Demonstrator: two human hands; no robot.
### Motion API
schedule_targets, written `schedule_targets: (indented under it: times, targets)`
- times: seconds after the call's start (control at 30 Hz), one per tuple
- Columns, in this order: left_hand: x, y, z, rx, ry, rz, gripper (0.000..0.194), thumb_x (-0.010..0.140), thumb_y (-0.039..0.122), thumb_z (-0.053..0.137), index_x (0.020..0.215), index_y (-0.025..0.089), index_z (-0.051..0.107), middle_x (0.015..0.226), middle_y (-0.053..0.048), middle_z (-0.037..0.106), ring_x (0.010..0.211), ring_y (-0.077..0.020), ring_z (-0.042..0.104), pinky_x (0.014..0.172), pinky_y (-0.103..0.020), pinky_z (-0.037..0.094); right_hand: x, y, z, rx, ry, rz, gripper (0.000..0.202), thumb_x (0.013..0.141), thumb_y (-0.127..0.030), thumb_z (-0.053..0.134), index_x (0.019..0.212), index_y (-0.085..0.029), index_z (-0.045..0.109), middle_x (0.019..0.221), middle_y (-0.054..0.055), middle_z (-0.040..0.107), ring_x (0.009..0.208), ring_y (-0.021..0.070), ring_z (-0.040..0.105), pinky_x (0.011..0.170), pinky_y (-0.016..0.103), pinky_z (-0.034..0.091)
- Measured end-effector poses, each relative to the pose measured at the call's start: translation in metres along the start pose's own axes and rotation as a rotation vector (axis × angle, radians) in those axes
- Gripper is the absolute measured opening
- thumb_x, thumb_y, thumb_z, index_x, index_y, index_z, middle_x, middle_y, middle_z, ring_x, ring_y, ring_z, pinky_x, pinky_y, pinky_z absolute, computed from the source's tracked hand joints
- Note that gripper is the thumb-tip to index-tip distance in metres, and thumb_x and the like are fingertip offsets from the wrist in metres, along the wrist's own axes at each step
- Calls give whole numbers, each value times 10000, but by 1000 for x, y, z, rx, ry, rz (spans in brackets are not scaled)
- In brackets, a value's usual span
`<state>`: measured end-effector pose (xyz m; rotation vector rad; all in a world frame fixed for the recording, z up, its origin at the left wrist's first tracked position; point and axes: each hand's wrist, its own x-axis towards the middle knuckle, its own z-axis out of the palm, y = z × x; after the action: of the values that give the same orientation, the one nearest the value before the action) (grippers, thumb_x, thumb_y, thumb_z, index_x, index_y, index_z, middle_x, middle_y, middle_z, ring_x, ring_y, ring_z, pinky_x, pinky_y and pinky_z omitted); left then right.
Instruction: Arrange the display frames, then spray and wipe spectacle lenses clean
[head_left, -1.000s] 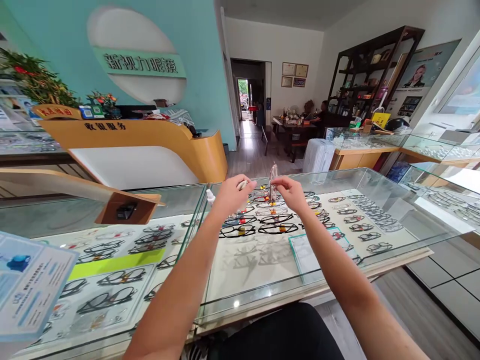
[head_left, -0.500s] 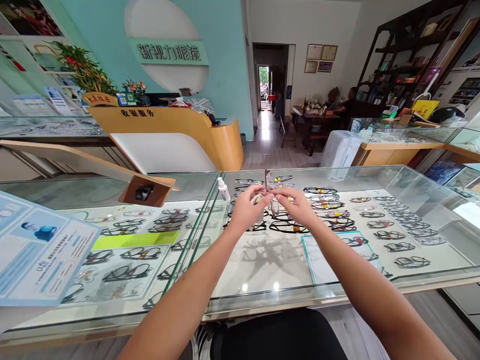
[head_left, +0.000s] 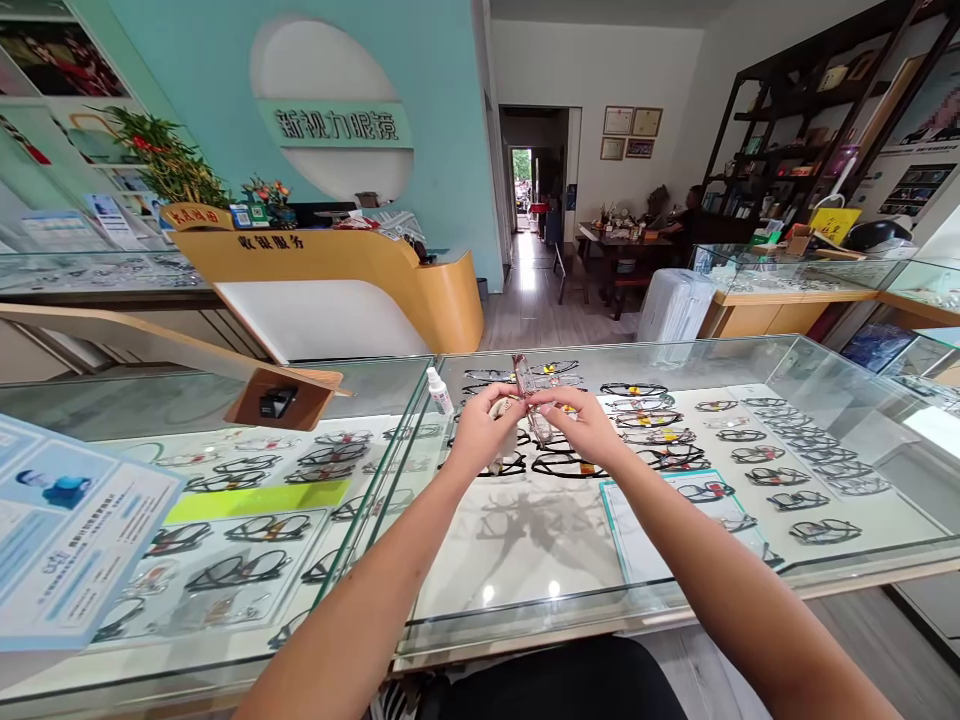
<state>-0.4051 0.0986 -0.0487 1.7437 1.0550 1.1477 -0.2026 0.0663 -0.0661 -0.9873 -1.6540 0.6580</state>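
Observation:
Above the glass counter, my left hand (head_left: 486, 432) and my right hand (head_left: 583, 424) meet with closed fingers on a pair of eyeglasses (head_left: 521, 372). Its reddish, partly clear frame stands edge-up between them, with a lower part showing under the fingertips. A pale cloth (head_left: 505, 408) is bunched in my left hand, mostly hidden by the fingers. Just left of that hand, a small white spray bottle (head_left: 439, 392) stands on the glass. Rows of eyeglasses (head_left: 570, 463) lie inside the display case below my hands.
The glass display case (head_left: 525, 628) has a raised edge along its front. A wooden stand (head_left: 281, 400) and a blue leaflet (head_left: 75, 530) are at the left. A teal-edged tray (head_left: 637, 530) lies under the glass. A person (head_left: 686, 225) sits at a table in the back.
Both hands and the eyeglasses have shifted slightly left and down in view, and the eyeglasses have tilted. The whole scene has shifted too, as the head view moved a little.

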Motion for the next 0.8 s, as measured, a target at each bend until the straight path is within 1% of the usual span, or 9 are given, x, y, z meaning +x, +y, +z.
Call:
schedule_targets:
  times: [0.13, 0.27, 0.3, 0.37, 0.47, 0.57, 0.67, 0.73, 0.8]
  targets:
    - [-2, 1, 0, 43, 41, 6, 372, 812, 559, 733, 975, 225, 708, 937, -55, 774, 840, -239, 683, 816, -355, 537, 3, 3, 3, 160, 24, 34, 202, 973, -510, 779, 973, -339, 886, 1124, 37, 886, 1166, 298, 790, 1073, 482, 596]
    - [-5, 3, 1, 44, 50, 27, 345, 811, 515, 743, 980, 216, 713, 835, -30, 729, 755, -211, 622, 751, -340, 495, 7, 10, 4, 333, 93, 165, 318, 834, -564, 915, 856, -278, 778, 986, 38, 838, 983, 259, 770, 966, 432, 611]
    - [-5, 3, 2, 32, 44, 31, 337, 811, 503, 749, 979, 213, 715, 823, -26, 723, 742, -204, 610, 739, -335, 488, 8, 11, 3, 360, 96, 195, 347, 799, -569, 941, 863, -276, 765, 964, 28, 823, 952, 246, 757, 952, 419, 606]
    - [-6, 3, 3, 7, 33, 39, 327, 804, 487, 759, 972, 209, 718, 805, -17, 714, 722, -192, 593, 716, -322, 480, 9, 11, 2, 399, 59, 244, 373, 762, -568, 965, 923, -281, 789, 965, 18, 813, 961, 238, 744, 960, 407, 591]
    - [-5, -1, 4, -15, 36, 54, 339, 792, 494, 761, 971, 206, 735, 782, -7, 715, 698, -185, 588, 689, -310, 477, 8, 9, 0, 437, -9, 307, 393, 775, -589, 949, 969, -264, 842, 1012, 32, 822, 1004, 239, 722, 978, 399, 546]
    - [-4, -5, 3, -2, 36, 110, 333, 828, 475, 737, 1009, 199, 784, 858, -28, 775, 767, -205, 660, 745, -320, 518, 7, 6, -1, 486, -44, 351, 433, 755, -624, 960, 885, -227, 843, 989, 47, 817, 990, 234, 690, 962, 387, 496]
    - [-3, -10, 0, 58, 48, 166, 313, 890, 441, 703, 1053, 201, 820, 967, -49, 825, 867, -230, 723, 811, -336, 547, 7, 4, -1, 552, -83, 369, 455, 717, -622, 995, 812, -219, 807, 927, 35, 791, 957, 220, 673, 960, 376, 471]
    - [-2, -12, -4, 128, 95, 209, 299, 936, 429, 682, 1065, 204, 831, 1016, -60, 842, 913, -239, 749, 833, -342, 558, 7, 3, -2, 566, -97, 376, 454, 715, -613, 1000, 784, -219, 786, 899, 27, 777, 931, 212, 666, 945, 369, 462]
    - [-1, -13, -9, 230, 171, 292, 287, 988, 406, 654, 1080, 207, 839, 1072, -72, 851, 975, -246, 769, 851, -343, 563, 7, 1, -4, 560, -101, 377, 441, 720, -599, 995, 773, -221, 776, 897, 28, 779, 934, 216, 673, 944, 368, 459]
